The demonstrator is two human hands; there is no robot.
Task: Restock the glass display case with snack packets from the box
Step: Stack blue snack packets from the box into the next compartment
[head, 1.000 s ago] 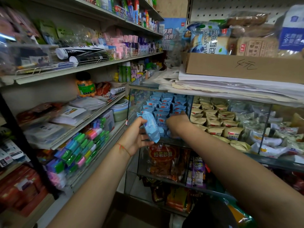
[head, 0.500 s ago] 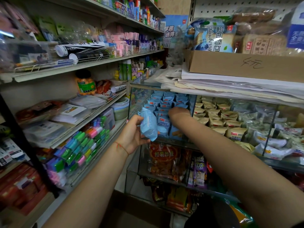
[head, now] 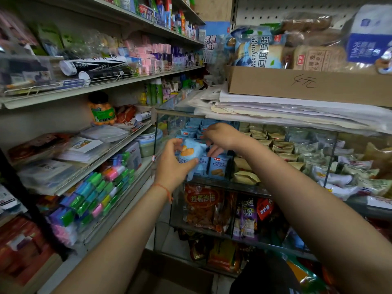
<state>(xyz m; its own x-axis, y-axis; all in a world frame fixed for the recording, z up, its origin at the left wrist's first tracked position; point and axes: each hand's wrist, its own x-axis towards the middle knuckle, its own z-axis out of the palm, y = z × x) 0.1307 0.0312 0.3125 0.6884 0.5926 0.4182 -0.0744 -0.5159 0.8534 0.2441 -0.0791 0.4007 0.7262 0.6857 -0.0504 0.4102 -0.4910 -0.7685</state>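
A: Item one, light-blue snack packet [head: 189,153]. Location?
B: At the open front of the glass display case [head: 282,188], top tier, left compartment. Held in the left hand [head: 170,166]: thumb curled under the lower edge, fingers wrapped over the upper left corner, printed face toward the camera.
A: Right hand [head: 220,137]?
B: Just beside, reaching in from the right. Fingertips pinch the packet's upper right corner; remaining fingers are curled downward toward the stock behind.
A: Stock behind?
B: Rows of matching blue packets [head: 218,166], upright, filling the left compartment. Tan packets [head: 263,141] in the next compartment, past a glass divider.
A: Above the case?
B: Stacked papers [head: 286,107] on the glass top, a cardboard box [head: 307,84] on those, bread bags [head: 261,49] in the box.
A: Below?
B: Orange-red snack bags [head: 203,206] on the lower tier.
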